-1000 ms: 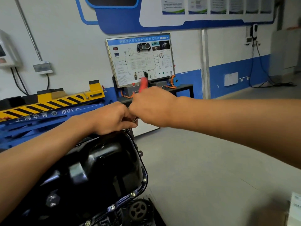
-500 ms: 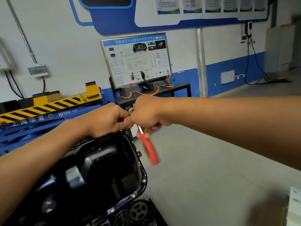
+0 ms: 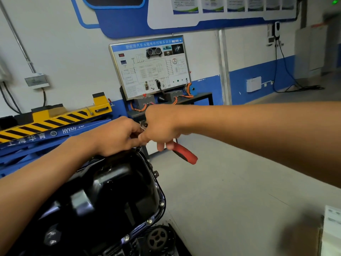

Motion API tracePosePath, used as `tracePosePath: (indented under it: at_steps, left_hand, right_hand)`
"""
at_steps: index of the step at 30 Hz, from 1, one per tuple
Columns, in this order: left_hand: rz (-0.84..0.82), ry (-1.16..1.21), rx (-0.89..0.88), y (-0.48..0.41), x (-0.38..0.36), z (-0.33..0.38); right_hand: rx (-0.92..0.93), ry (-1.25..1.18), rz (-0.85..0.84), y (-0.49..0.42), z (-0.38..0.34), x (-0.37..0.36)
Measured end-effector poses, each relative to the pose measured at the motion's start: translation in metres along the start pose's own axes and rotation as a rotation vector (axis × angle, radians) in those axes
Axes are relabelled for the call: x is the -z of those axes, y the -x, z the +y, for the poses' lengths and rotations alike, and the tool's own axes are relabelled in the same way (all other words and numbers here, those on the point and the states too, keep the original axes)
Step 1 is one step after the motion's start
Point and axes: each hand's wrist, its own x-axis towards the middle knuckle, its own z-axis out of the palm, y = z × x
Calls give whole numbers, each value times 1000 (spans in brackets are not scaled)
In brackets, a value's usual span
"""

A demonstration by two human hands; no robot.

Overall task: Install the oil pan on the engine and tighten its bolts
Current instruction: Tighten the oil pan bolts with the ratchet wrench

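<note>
The glossy black oil pan sits on the engine at the lower left, with bolts along its right flange. At the pan's far corner my right hand grips a ratchet wrench; its red handle sticks out down and to the right, and its metal head shows between my hands. My left hand curls around the socket end below the head, just above the pan's rim. The bolt under the socket is hidden.
A pulley sits on the engine's front below the pan. A blue and yellow-black striped lift runs behind at left. A training panel on a black stand is by the wall. Grey floor lies to the right, a white box at the lower right.
The red handle swung from pointing up behind my right hand to hanging down, then up toward the right. Both hands stayed at the pan's far corner.
</note>
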Motion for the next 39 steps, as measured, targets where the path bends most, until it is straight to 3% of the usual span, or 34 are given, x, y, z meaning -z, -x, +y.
tracePosePath:
  at_steps: [2,4,8,10,14,18,25,30,36,39]
  left_hand:
    - [6,11,17,1,1,1]
    - [8,11,27,2,1,2]
    - [-12,-19,37,2,1,2]
    - [-44,-10,35,0,2,3]
    - [-46,47,31,1,1,2]
    - [-63,188,74,4,2,-1]
    - [-96,339,147,11,7,-4]
    - [-14,299,227,17,10,-13]
    - [3,265,170,17,12,-7]
    - [11,222,179,18,13,-6]
  right_hand:
    - [-45,-212,-22,1,-2,-2]
    - [-25,-210,-6,4,-5,-3]
    - [169,447,207,6,5,-13]
    - [245,661,272,7,14,-10]
    - [535,940,322,-5,25,2]
    - [659,1025,391,-11,24,0]
    - [510,835,234,-9,17,-14]
    - [559,747,328,-3,19,-33]
    - [452,526,381,-10,8,-33]
    - [188,179,349,-21,5,-30]
